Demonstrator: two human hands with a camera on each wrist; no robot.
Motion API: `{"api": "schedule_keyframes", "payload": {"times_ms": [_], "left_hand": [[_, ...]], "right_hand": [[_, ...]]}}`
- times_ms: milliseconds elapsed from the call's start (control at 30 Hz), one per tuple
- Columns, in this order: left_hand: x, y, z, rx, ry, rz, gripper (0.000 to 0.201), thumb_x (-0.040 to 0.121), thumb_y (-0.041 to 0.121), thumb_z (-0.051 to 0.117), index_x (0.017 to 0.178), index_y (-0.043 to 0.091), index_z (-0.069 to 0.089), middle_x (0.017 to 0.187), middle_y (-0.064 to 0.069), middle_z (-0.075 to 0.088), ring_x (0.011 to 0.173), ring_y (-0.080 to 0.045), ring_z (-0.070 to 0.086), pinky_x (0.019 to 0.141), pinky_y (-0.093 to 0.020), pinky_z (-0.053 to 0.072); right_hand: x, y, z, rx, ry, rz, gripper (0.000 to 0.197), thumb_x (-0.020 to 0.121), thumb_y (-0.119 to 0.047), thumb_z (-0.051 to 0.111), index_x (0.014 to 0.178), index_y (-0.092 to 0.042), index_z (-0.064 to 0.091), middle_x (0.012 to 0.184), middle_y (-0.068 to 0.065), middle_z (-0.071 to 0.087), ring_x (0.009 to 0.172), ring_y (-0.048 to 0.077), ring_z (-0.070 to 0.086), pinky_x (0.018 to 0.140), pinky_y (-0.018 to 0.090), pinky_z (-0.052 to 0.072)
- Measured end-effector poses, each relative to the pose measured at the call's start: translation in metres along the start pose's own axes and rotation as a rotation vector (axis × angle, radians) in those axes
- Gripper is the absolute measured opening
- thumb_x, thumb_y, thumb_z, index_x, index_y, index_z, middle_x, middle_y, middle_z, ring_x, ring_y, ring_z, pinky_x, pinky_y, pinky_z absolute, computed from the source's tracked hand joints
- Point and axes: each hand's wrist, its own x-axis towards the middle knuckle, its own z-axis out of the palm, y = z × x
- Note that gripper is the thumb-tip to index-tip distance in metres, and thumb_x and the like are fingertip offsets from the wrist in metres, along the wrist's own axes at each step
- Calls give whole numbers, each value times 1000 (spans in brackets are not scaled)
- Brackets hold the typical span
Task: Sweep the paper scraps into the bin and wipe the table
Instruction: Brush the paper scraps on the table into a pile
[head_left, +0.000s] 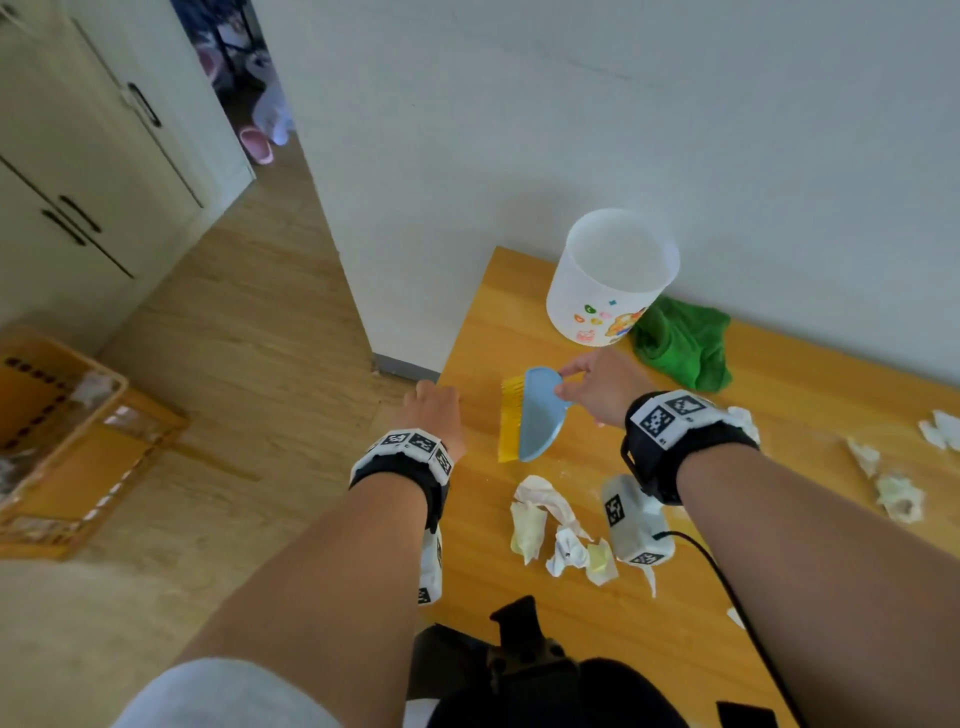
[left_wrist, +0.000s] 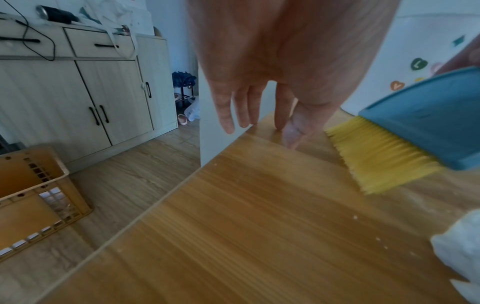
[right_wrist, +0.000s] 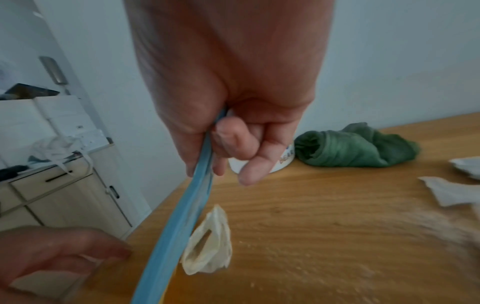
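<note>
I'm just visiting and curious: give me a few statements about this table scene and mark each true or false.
1. The right hand grips the blue dustpan. True.
2. The left hand holds the green cloth. False: it holds nothing, fingers straight at the table edge; the cloth lies beside the white bin.
3. Paper scraps lie on the table. True.
4. The bin lies tipped over. False: it stands upright.
5. The brush bristles are yellow. True.
</note>
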Motion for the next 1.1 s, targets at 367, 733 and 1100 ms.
{"api": "schedule_keyframes", "payload": {"times_ms": [367, 733, 1100], "left_hand": [[-17, 55, 19, 57, -74, -41, 58, 90, 3, 49, 145, 16, 37, 152, -13, 25, 139, -32, 28, 105, -43, 43], [-49, 107, 48, 51, -81, -5, 58, 92, 3, 48, 146, 18, 34, 153, -11, 23, 140, -32, 25, 105, -45, 42], [-67, 86, 60, 39, -33, -55, 53, 93, 12, 53, 143, 17, 37, 149, -11, 31, 136, -31, 31, 104, -40, 43]], "right_hand": [[-40, 91, -33, -82, 154, 182, 31, 90, -30, 60, 107, -6, 71, 109, 14, 71, 95, 30, 67, 83, 39, 56], [-82, 158, -64, 2, 218, 370, 28, 89, -20, 55, 73, 0, 67, 63, 10, 70, 47, 21, 55, 45, 22, 41], [-71, 151, -38, 162, 247, 301, 17, 81, -14, 60, 72, -1, 62, 71, 18, 72, 61, 30, 69, 56, 37, 56]]}}
